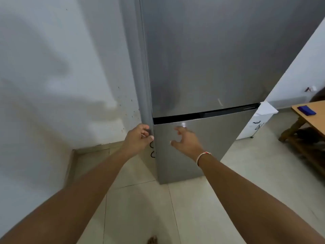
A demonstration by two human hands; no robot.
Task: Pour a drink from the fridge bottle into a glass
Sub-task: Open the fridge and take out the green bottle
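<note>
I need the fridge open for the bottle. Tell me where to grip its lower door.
Grip the lower door by its left vertical edge, just under the dark seam, coming from the left. The left hand already curls there; the front face is flat, with no handle showing.

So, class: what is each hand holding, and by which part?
The left hand grips the fridge's lower door at its left edge. The right hand holds nothing.

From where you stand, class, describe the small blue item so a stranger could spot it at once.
Start at the tall grey fridge and look right to the wooden table. The blue item lies flat on the tabletop, the only dark blue thing there.
</note>
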